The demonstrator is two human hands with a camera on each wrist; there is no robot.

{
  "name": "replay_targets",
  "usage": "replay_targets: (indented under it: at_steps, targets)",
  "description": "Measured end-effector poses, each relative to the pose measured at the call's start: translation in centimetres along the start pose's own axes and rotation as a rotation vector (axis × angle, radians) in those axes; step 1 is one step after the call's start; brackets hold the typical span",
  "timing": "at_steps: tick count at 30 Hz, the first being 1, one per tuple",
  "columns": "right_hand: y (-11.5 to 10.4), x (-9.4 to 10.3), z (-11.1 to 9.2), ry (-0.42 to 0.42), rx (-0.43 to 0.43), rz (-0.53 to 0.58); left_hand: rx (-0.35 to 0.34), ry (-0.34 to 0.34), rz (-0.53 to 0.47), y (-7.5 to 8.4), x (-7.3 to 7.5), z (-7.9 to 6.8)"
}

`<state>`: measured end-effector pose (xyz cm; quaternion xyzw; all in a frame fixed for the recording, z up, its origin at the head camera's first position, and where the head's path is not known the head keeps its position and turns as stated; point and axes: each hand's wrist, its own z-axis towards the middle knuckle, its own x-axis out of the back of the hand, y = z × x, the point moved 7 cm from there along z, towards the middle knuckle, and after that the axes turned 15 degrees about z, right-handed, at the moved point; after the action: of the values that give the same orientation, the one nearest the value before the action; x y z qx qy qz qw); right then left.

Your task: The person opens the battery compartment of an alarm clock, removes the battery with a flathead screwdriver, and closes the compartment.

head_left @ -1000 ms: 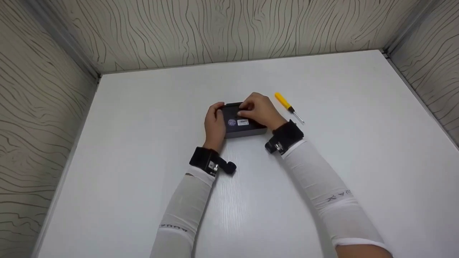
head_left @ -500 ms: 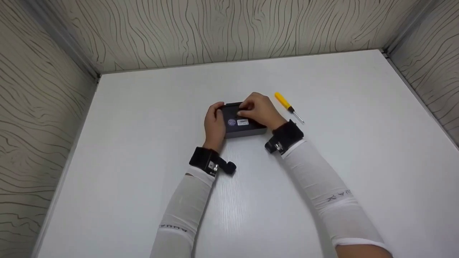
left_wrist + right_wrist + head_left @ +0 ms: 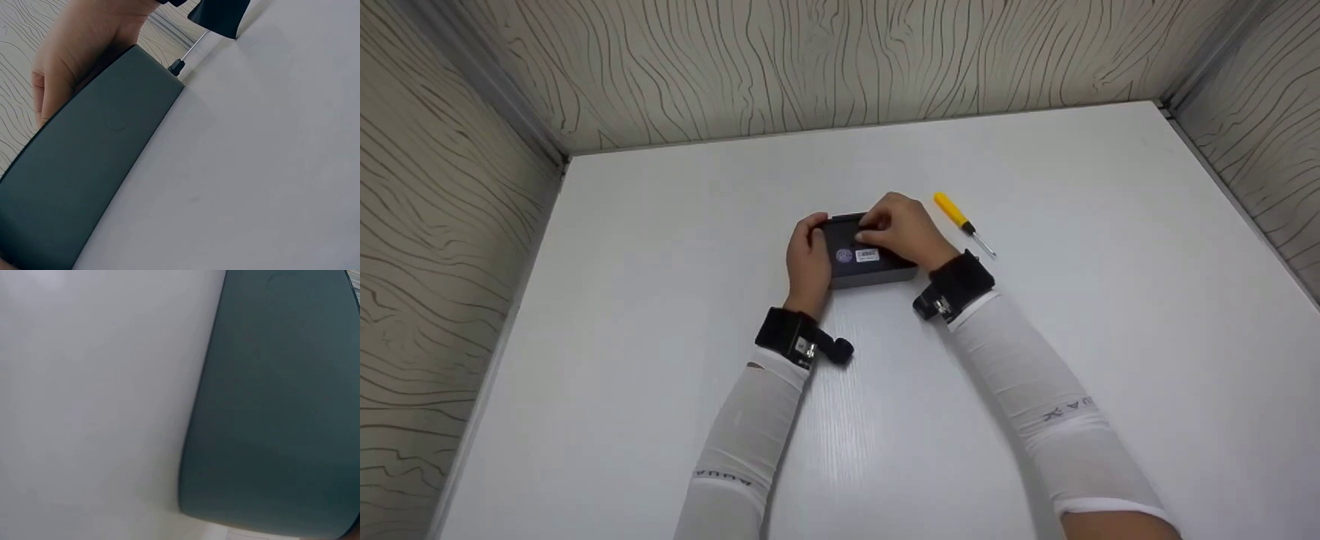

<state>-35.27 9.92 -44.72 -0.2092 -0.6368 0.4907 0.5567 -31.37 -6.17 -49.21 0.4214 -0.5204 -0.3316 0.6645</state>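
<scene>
A dark box-shaped device [image 3: 855, 279] with a round purple sticker and a white barcode label on its top lies on the white table. My left hand [image 3: 808, 262] grips its left end, thumb along the top edge and fingers around the far side. Bent over the top, my right hand [image 3: 911, 231] has thumb and index fingertips at the surface; whether they pinch something small is hidden. In the left wrist view, the right hand [image 3: 84, 45] shows behind the device's smooth side wall [image 3: 101, 146]. That side [image 3: 275, 405] also fills the right wrist view's right half.
A screwdriver [image 3: 952, 212] with a yellow handle lies right of the device, its shaft pointing toward the right wrist. The white table [image 3: 660, 247] meets patterned walls [image 3: 840, 67] at the back and sides. Black wrist cameras [image 3: 840, 350] stick out from both wrists.
</scene>
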Motion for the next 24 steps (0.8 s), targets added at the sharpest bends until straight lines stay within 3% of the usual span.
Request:
replay_targets:
  at_steps: [24]
  targets:
    - [0.08, 0.14, 0.10, 0.013, 0.020, 0.011, -0.009, -0.002, -0.001, 0.10, -0.03, -0.03]
